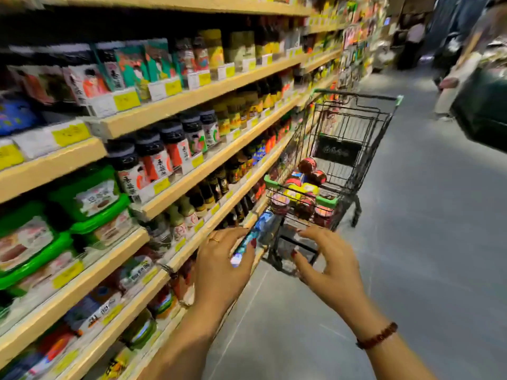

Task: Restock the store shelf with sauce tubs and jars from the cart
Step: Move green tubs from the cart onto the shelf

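The black wire cart (356,116) stands ahead beside the shelf, with several red-lidded jars (308,165) and a yellow pack heaped in its front basket. My left hand (216,264) holds a blurred blue and white item (258,233) between thumb and fingers, just in front of the lower shelf edge. My right hand (326,264) hovers with spread fingers near the cart's near end and holds nothing. Green sauce tubs (90,198) sit stacked on the shelf at the left.
Wooden shelves (192,94) full of jars, bottles and packets run along the whole left side. Grey floor (411,242) stretches to the right of the cart. A dark green bin (482,113) and a person's legs are at the far right.
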